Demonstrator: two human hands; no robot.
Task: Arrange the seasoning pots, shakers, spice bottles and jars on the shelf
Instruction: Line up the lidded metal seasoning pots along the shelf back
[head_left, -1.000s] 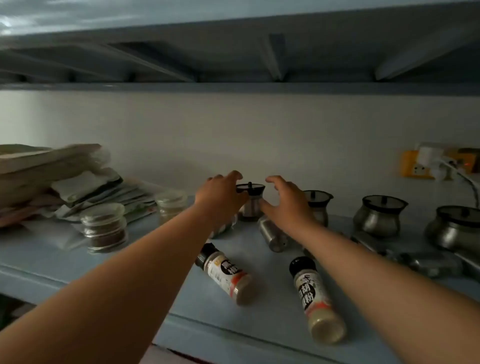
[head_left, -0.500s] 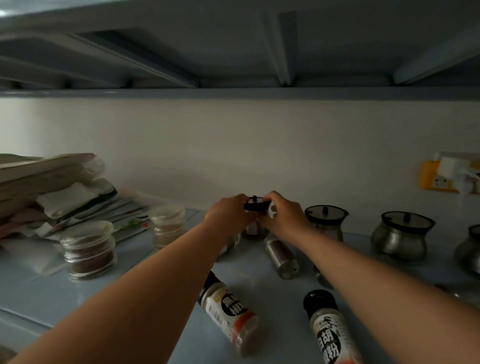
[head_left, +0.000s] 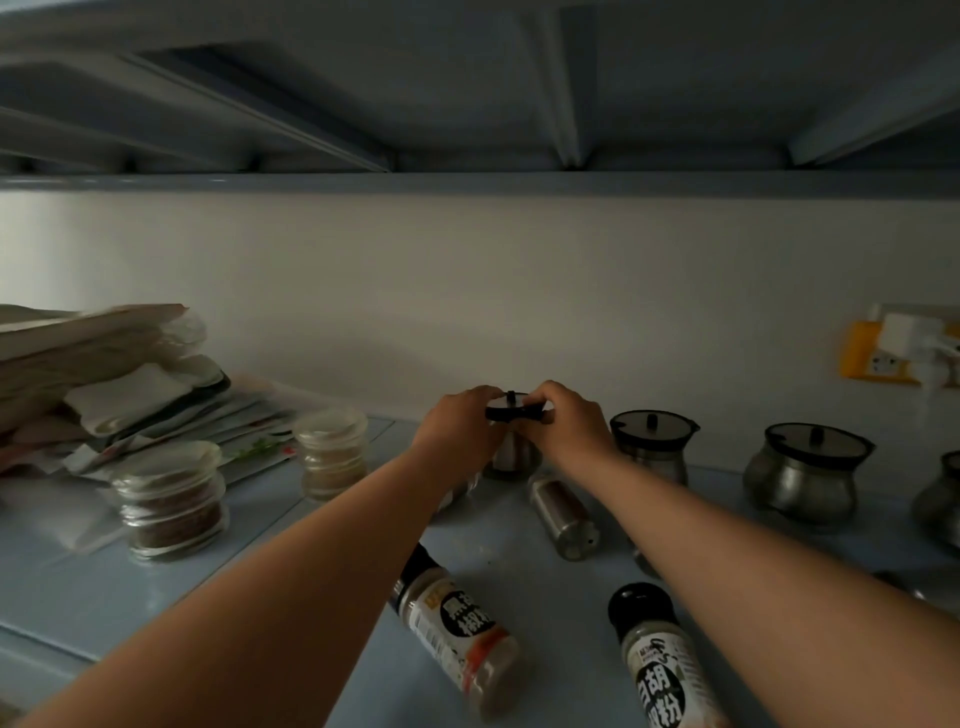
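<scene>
We see a small steel seasoning pot, black-lidded, upright near the back edge of the shelf, its lid gripped by the left hand and right hand. Three larger pots stand along the back to its right, while a steel shaker and two black-capped spice bottles lie on their sides nearer the front edge. Two lidded glass jars stand upright toward the left end.

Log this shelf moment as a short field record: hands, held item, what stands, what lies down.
held item: small steel seasoning pot with a black lid, upright on the pale blue shelf
left hand: grips the lid's left edge
right hand: grips the lid's right edge
standing: clear glass jars of spice, left; round steel lidded pots, right
lying down: silver steel shaker; black-capped spice bottles, near edge
</scene>
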